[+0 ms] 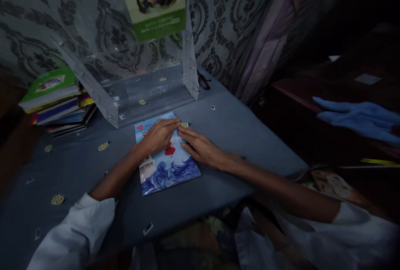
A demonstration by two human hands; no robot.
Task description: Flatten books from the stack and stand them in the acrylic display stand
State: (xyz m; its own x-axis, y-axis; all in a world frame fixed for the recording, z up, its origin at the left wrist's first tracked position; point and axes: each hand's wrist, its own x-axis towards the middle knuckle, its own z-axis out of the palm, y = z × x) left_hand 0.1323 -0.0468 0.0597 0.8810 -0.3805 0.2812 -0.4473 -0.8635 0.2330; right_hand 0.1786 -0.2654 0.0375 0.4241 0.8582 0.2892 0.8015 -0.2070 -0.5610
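"While we are looking down at the worktop (240, 126), where is the picture book (170, 178) lying?"

"It is lying directly beneath the left grip (158, 136), which is resting palm-down on the cover's upper half. From the right grip (204, 150), it is lying toward nine o'clock, with the thumb and fingertips overlapping its right edge."

"Are they clenching?"

"Both are lying flat and outstretched, fingers side by side, their tips coming together near the cover's one o'clock corner. Whether those tips are touching, I cannot tell."

"And what are you counting?"

"Two grips and one picture book. Around it, one clear stand (137, 84) is sitting between eleven and twelve, one green-bordered booklet (162, 28) is showing at twelve, and one pair of dark glasses (203, 81) is lying at one. One blue glove-like shape (353, 116) is showing near three. At ten, one stack of books (59, 99) is leaning unevenly, its volumes blurring too much for counting."

"Materials?"

"The thin, rectangular cover is looking glossy, with curling blue waves and a red figure. The stand is looking like rigid transparent plastic. Smooth blue covering with yellow pineapple prints is dressing the worktop, and patterned fabric (117, 32) is hanging behind."
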